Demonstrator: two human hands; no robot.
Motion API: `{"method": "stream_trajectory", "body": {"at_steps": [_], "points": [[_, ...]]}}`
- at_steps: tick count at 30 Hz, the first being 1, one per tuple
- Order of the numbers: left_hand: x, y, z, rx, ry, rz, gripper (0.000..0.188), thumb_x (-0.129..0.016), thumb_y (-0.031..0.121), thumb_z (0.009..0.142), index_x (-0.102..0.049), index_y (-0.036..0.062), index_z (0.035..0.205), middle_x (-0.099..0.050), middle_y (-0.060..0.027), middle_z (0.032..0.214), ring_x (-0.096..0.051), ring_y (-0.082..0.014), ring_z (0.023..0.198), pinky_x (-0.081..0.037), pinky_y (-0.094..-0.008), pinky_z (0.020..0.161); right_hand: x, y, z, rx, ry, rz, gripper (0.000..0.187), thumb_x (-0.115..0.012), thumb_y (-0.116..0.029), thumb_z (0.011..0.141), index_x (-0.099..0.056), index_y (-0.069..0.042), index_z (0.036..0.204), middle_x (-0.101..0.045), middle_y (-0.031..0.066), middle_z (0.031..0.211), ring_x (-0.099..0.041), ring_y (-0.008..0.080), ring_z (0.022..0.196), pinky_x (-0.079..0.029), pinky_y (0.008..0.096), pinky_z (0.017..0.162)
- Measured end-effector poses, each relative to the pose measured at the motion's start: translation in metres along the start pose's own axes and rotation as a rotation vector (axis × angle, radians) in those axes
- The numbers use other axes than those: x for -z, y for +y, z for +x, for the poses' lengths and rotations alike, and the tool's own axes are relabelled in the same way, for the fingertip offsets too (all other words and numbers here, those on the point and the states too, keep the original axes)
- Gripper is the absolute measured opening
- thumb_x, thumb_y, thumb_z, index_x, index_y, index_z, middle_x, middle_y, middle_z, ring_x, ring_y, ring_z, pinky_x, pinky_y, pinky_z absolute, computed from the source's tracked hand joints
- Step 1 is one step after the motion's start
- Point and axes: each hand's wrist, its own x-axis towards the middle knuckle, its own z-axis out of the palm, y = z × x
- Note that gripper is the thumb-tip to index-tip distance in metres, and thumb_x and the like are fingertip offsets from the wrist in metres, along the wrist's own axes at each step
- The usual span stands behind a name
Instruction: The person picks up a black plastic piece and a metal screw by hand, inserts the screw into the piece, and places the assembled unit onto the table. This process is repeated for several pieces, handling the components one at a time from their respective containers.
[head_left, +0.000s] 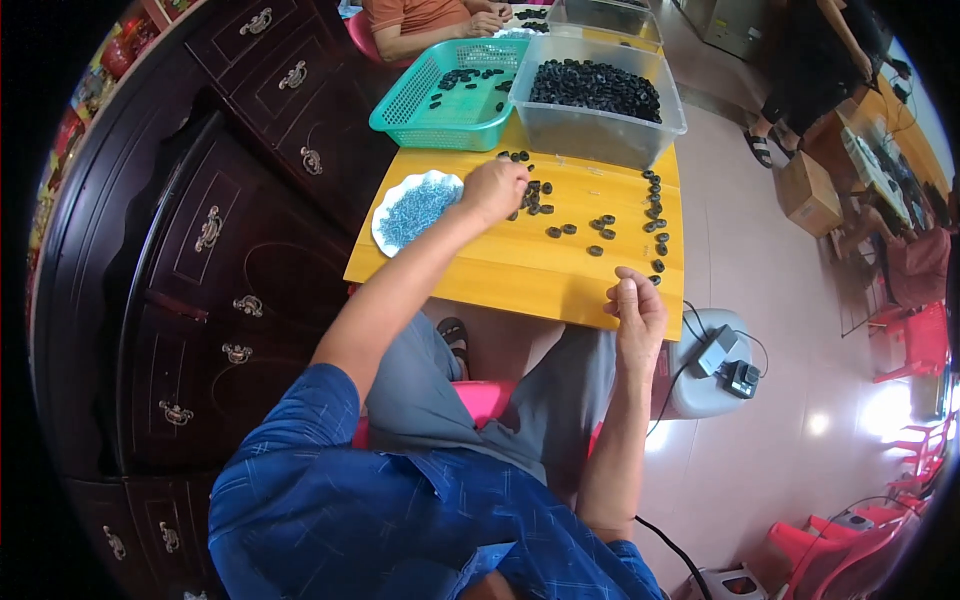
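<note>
My left hand (496,190) reaches over the yellow table (480,280), its fingers curled together just beside a cluster of small black pieces (534,208). What those fingertips hold, if anything, is hidden. Near the table's front right edge, my right hand (638,310) is closed with thumb and fingers together; anything in them is too small to make out. Left of the cluster stands a white scalloped plate (382,238) heaped with tiny bluish, silvery slender parts (420,210). More black oval pieces (608,234) lie loose mid-table, and others form a line (656,212) along the right side.
At the table's far end stand a green mesh basket (440,138) with some black pieces and a clear bin (590,148) full of them. Dark drawers (215,230) flank the left. A grey stool (705,385) carries small devices at right. Other people are beyond and right.
</note>
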Motion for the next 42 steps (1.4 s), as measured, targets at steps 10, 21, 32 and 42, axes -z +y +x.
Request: {"method": "stream_trajectory", "body": {"at_steps": [10, 21, 32, 42], "points": [[-0.002, -0.027, 0.02, 0.089, -0.349, 0.118, 0.014, -0.065, 0.021, 0.083, -0.076, 0.0149, 0.09, -0.072, -0.0096, 0.091, -0.068, -0.0302, 0.087, -0.053, -0.0446, 0.077, -0.001, 0.001, 0.0, -0.047, -0.036, -0.031, 0.026, -0.058, -0.019, 0.101, -0.064, 0.002, 0.116, -0.061, 0.0027, 0.083, -0.057, 0.0093, 0.073, -0.048, 0.0222, 0.068], [-0.014, -0.028, 0.021, 0.123, -0.338, 0.138, 0.014, -0.069, 0.024, 0.079, -0.075, 0.0123, 0.086, -0.072, -0.0109, 0.087, -0.068, -0.0302, 0.086, -0.053, -0.0453, 0.077, -0.003, 0.002, -0.002, -0.028, -0.093, -0.076, 0.024, -0.057, -0.018, 0.101, -0.065, 0.0, 0.115, -0.061, 0.0025, 0.084, -0.056, 0.0099, 0.074, -0.049, 0.0236, 0.069], [0.021, -0.001, -0.002, 0.07, -0.031, -0.448, 0.012, -0.071, 0.007, 0.079, -0.06, 0.0013, 0.081, -0.063, -0.0027, 0.068, -0.059, -0.0075, 0.063, -0.048, -0.0256, 0.059, -0.007, 0.005, -0.002, -0.021, -0.048, -0.026, 0.021, -0.062, -0.015, 0.098, -0.06, 0.003, 0.109, -0.061, 0.0024, 0.081, -0.057, 0.0085, 0.073, -0.049, 0.0228, 0.067], [0.052, 0.067, -0.103, 0.284, -0.365, -1.175, 0.017, -0.066, 0.008, 0.091, -0.069, 0.0019, 0.107, -0.067, 0.0015, 0.086, -0.059, -0.0038, 0.07, -0.051, -0.0205, 0.063, -0.02, -0.001, -0.01, -0.075, -0.233, -0.115, 0.013, -0.066, -0.011, 0.094, -0.064, 0.0, 0.101, -0.062, -0.0013, 0.083, -0.055, 0.0065, 0.074, -0.048, 0.0217, 0.07]]}}
